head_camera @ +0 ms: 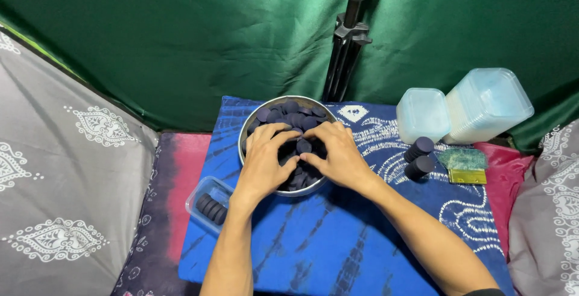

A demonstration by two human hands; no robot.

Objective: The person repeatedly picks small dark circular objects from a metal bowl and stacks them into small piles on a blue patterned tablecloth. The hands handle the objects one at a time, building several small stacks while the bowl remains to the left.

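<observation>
Both my hands, left (pixel 263 158) and right (pixel 335 152), rest half-curled on dark discs (pixel 294 115) in the metal bowl (pixel 248 128) at frame centre; grip unclear.

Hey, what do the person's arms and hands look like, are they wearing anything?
Both hands, left and right, are bare: no gloves, rings or watch visible. The forearms are bare too, with no sleeves along them. Only a sliver of dark fabric shows at the bottom edge by the right arm.

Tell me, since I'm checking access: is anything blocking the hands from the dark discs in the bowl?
Nothing visible: left hand and right hand already rest on the dark discs inside the metal bowl.
</observation>
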